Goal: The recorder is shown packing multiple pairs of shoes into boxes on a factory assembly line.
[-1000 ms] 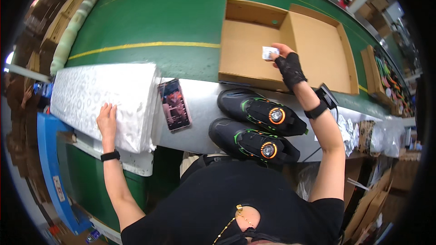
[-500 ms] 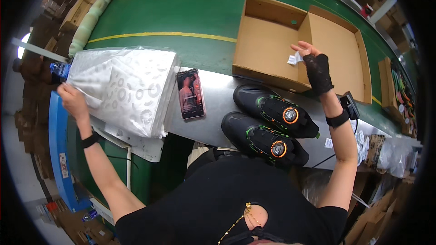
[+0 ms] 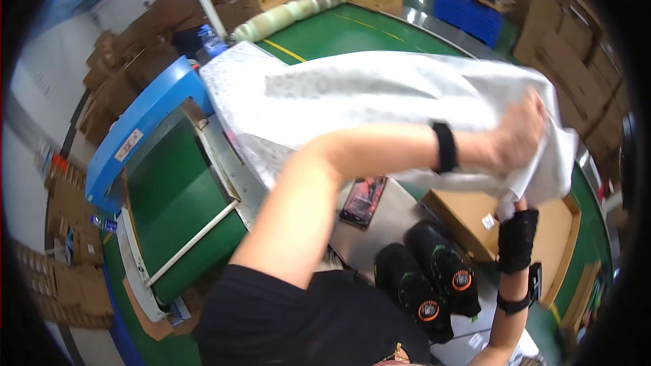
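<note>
A large sheet of white wrapping paper (image 3: 380, 88) with a faint grey print stretches across the bench, lifted and blurred by motion. My left hand (image 3: 521, 134) reaches far across to the right and is closed on the sheet's right end. Just below it is my right hand (image 3: 518, 234), in a black fingerless glove, touching the paper's hanging edge; its fingers are mostly hidden. Beneath the sheet, an open brown cardboard box (image 3: 461, 220) is partly covered, with a small white packet (image 3: 488, 221) in it. A pair of black shoes (image 3: 434, 274) with orange-ringed dials sits nearer me.
A phone (image 3: 364, 201) lies on the metal bench top, left of the shoes. Paper stack (image 3: 234, 71) at left, beside a blue machine frame (image 3: 146, 132) with a green belt (image 3: 173, 196). A water bottle (image 3: 211, 41) and a long pale roll (image 3: 288, 16) are beyond.
My left hand has swung from the stack at far left across to the right, drawing a sheet over the box. The small packet has left my right hand. The view has turned left.
</note>
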The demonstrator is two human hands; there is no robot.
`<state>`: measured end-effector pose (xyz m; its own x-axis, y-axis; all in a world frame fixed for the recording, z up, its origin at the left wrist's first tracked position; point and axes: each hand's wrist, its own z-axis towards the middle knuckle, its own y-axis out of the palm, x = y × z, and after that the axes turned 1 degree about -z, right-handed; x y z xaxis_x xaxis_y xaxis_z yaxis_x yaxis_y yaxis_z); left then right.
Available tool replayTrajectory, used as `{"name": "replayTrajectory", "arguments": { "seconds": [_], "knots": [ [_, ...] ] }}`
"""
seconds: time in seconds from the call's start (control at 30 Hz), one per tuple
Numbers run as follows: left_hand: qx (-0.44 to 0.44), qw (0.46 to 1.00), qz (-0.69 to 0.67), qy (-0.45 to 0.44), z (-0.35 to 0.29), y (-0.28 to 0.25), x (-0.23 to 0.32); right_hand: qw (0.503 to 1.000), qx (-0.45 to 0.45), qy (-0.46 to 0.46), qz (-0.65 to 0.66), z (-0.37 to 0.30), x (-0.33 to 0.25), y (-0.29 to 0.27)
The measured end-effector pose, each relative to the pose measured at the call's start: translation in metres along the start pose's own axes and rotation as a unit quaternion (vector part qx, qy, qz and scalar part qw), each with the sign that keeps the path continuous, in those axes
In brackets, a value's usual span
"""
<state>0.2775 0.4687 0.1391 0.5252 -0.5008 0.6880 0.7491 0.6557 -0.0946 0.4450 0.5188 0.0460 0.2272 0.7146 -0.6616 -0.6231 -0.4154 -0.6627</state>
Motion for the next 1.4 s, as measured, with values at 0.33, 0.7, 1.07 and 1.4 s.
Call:
{"name": "replayTrajectory", "arguments": {
  "seconds": [0.33,0.7,1.07,1.4],
  "knots": [
    [-0.122,0.889,0.412,0.159,-0.068,-0.013,-0.101,0.777,0.392,0.31,0.382,0.001,0.158,-0.093],
    [-0.111,0.778,0.612,-0.091,-0.103,-0.108,-0.152,0.731,0.543,0.294,0.29,-0.134,0.288,-0.238],
    [-0.077,0.795,-0.06,-0.599,-0.115,-0.112,-0.173,0.809,0.541,0.21,-0.096,-0.178,0.171,-0.199],
    [-0.023,0.788,-0.215,-0.577,-0.14,-0.091,-0.175,0.91,-0.242,-0.193,-0.274,-0.2,-0.012,0.009]
  ]
}}
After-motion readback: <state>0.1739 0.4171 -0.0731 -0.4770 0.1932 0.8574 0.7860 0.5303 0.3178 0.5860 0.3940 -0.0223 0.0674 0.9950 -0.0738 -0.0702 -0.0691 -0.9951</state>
